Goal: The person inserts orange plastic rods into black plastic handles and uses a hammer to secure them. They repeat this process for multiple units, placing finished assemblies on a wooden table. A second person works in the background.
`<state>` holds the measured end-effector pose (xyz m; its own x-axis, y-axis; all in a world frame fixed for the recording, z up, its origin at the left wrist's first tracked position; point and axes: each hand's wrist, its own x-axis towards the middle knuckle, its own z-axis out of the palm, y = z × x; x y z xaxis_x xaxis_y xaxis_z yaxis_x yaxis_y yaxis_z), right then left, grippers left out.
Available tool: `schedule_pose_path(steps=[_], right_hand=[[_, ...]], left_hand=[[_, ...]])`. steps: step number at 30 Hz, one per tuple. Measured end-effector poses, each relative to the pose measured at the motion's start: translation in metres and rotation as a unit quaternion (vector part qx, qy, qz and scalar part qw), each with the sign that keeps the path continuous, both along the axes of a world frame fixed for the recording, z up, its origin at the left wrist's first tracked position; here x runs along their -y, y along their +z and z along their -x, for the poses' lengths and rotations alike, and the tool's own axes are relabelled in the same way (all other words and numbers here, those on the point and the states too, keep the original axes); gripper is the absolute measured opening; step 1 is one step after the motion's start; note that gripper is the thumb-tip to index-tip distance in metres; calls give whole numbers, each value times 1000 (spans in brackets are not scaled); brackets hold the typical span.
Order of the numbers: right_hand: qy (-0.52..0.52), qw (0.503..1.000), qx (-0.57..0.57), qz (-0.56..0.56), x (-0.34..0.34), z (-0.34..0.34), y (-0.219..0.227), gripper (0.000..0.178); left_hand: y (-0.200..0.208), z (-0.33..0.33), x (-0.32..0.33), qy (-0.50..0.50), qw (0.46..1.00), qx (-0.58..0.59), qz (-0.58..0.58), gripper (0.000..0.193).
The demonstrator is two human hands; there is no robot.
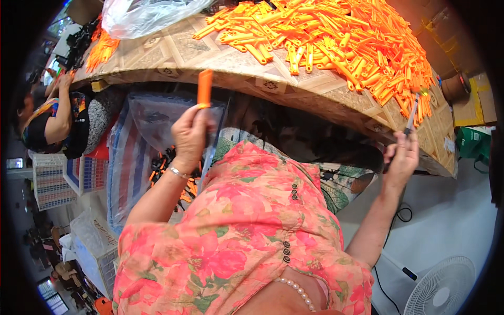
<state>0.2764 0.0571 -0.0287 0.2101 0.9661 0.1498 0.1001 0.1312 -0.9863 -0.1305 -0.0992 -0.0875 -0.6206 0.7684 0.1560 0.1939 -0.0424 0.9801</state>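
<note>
In my left hand [190, 134] a flat, long orange plastic piece [204, 88] stands upright, gripped at its lower end in front of the table edge. It is slightly blurred. My right hand [403, 157], at the table's right end, closes round a slim tool [412, 115] with a dark handle and a thin metal shaft. The shaft points up toward a big heap of similar orange pieces [336, 37] on the patterned tabletop [173, 44]. What the tool's tip touches, if anything, I cannot make out.
Left of my lap, a striped bag [123, 163] holds black and orange pieces. Clear plastic [152, 18] lies on the table. A co-worker [58, 115] sits at far left near stacked baskets [52, 178]. At right are a brown spool [455, 86], a black cord [388, 236] and a fan [443, 289].
</note>
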Motion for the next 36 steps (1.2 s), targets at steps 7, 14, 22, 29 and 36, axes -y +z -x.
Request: schedule_pose_path(steps=[7,14,22,29,36], right_hand=[[-157,924,339,-79,-126,-181,-56,46],[-187,925,330,-26,-188,-192,-43,49],[-190,918,346,-33,-181,-147,-45,42],[-190,903,381,-57,-174,-146,-45,35],[-201,927,298,-108,-162,-133,-39,32]], left_hand=[[-129,177,199,350,882,119,291,22],[-63,132,84,246,915,-248,203,51],[63,60,-121,-8,880,-472,-56,27],[56,56,-188,-48,834,-546,59,20],[50,55,-188,-12,852,-523,27,20]])
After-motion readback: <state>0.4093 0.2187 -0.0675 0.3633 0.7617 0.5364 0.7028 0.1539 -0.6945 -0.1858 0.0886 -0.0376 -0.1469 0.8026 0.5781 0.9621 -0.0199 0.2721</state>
